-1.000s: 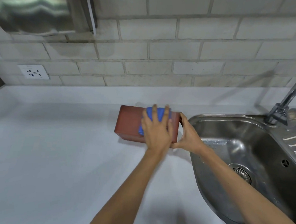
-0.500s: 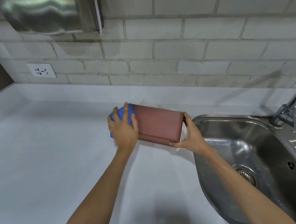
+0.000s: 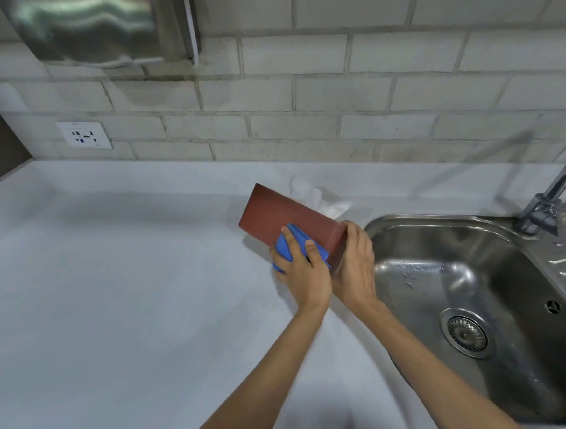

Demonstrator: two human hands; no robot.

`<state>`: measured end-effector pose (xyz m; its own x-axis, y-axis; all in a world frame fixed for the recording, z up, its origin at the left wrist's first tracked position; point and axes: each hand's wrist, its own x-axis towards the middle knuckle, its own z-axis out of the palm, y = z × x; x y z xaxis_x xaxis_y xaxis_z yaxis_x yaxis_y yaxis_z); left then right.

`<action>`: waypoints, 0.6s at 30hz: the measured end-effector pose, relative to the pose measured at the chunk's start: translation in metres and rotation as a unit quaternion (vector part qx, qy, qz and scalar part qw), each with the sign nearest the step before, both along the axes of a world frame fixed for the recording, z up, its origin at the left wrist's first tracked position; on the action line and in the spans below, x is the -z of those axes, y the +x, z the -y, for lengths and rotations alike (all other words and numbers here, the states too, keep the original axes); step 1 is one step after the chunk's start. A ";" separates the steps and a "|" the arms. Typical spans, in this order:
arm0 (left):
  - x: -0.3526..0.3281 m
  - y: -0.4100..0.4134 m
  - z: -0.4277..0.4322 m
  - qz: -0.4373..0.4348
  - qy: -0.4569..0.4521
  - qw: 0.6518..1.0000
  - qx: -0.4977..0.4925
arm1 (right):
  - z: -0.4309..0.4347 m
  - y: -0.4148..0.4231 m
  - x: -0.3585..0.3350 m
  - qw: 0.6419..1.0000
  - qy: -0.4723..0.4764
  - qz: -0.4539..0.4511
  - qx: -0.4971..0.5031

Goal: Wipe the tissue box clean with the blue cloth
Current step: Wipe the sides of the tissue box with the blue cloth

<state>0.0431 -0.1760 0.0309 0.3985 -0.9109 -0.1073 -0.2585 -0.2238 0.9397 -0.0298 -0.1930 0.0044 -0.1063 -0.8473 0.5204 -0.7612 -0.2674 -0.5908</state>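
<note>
A reddish-brown tissue box (image 3: 285, 216) is turned at an angle on the white counter, its far end pointing away to the left. White tissue (image 3: 319, 200) sticks out behind it. My right hand (image 3: 354, 265) grips the box's near right end. My left hand (image 3: 300, 266) presses a bunched blue cloth (image 3: 288, 244) against the box's near lower side, right beside my right hand. Part of the cloth is hidden under my fingers.
A steel sink (image 3: 477, 312) with a drain lies right of the box, with a tap (image 3: 554, 197) at its back. A wall socket (image 3: 84, 135) sits at the left on the brick wall. A steel dispenser (image 3: 88, 13) hangs at the upper left.
The box has been turned so its left end points away and the tissue shows behind it. My left hand with the cloth moved from the box's left end to its near right part.
</note>
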 end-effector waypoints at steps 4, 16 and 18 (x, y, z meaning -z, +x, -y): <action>-0.002 0.025 -0.001 -0.111 0.048 0.993 -0.006 | -0.018 0.011 0.006 0.988 -0.056 -0.139 0.040; 0.020 0.072 -0.025 -0.218 0.043 0.975 0.006 | -0.046 0.030 0.042 0.936 -0.181 -0.301 0.002; 0.023 0.075 -0.028 -0.200 0.046 0.979 0.012 | -0.052 0.031 0.044 0.932 -0.174 -0.317 0.001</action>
<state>0.1178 -0.1481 0.0082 0.2873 -0.8985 -0.3318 0.1193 -0.3101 0.9432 0.0011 -0.1413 -0.0395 0.3147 -0.6163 0.7219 -0.9289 -0.3565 0.1006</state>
